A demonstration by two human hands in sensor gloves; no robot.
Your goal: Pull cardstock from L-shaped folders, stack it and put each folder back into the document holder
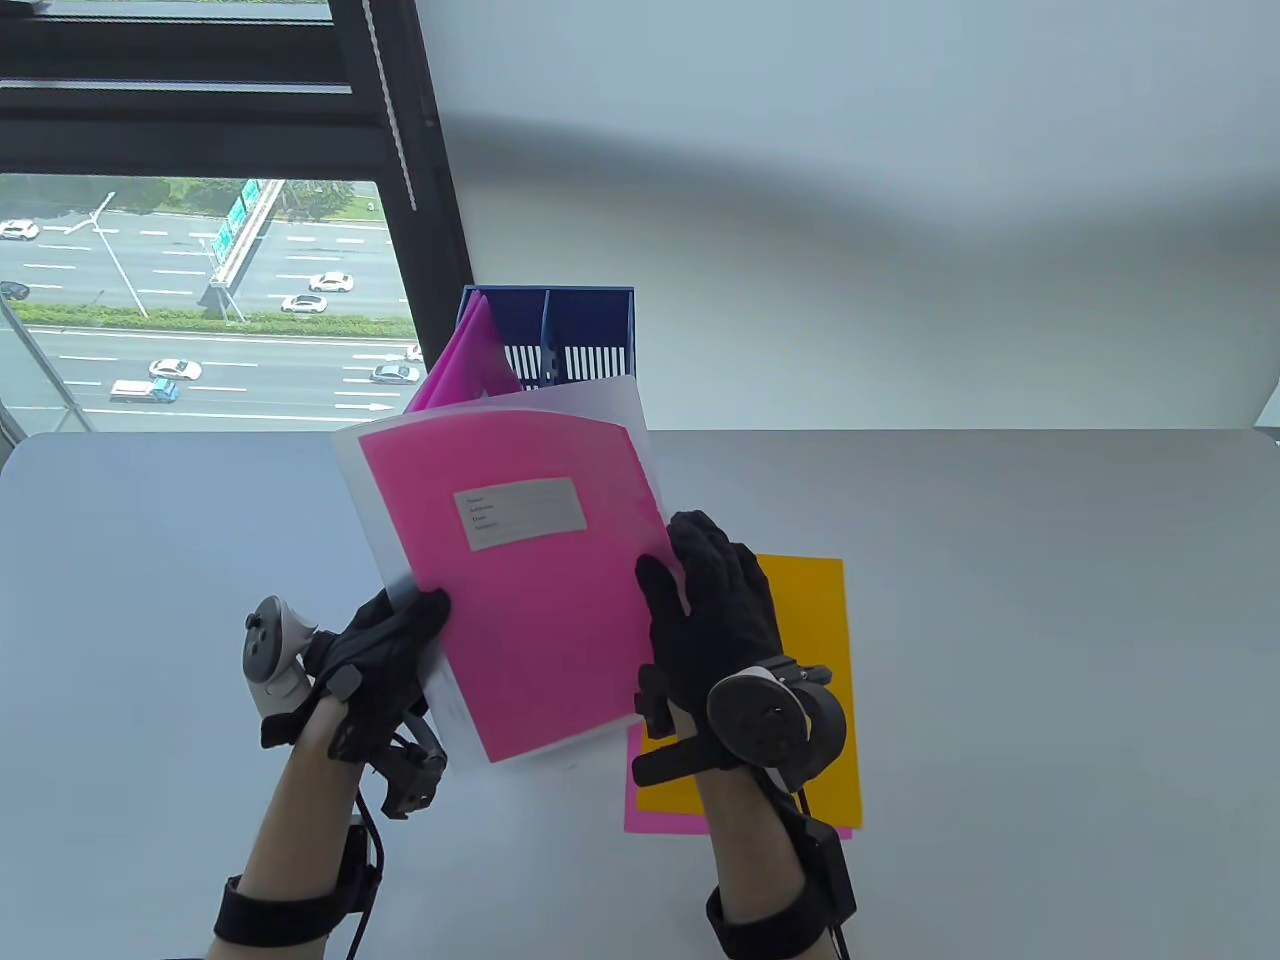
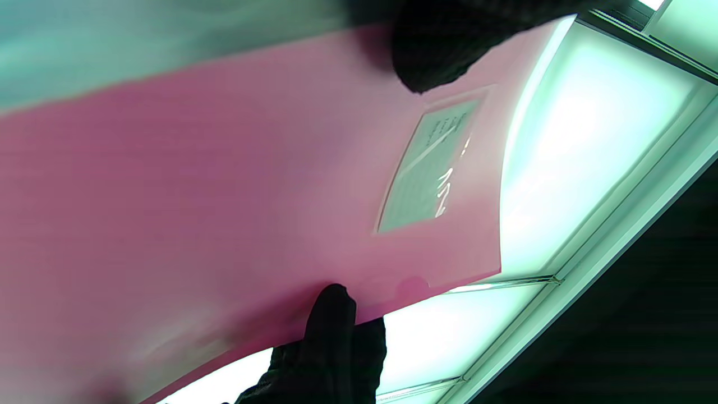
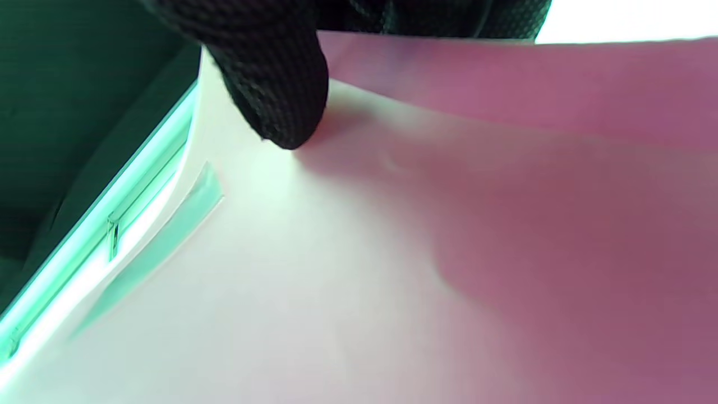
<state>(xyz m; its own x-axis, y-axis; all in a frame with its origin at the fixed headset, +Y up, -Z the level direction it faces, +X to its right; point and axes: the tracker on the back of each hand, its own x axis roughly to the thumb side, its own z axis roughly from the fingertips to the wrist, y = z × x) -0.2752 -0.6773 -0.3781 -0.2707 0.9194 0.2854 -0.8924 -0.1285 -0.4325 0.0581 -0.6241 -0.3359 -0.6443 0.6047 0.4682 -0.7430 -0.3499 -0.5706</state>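
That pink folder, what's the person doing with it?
Both hands hold a clear folder with pink card inside, above the table. The left hand grips its lower left edge; the right hand pinches the right edge. A yellow sheet lies on a pink one beneath. More pink folders stand in the blue holder.

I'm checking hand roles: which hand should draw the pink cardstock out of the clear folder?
Probably the right hand: it pinches the pink cardstock at its right edge, above the stack. The left hand steadies the folder.
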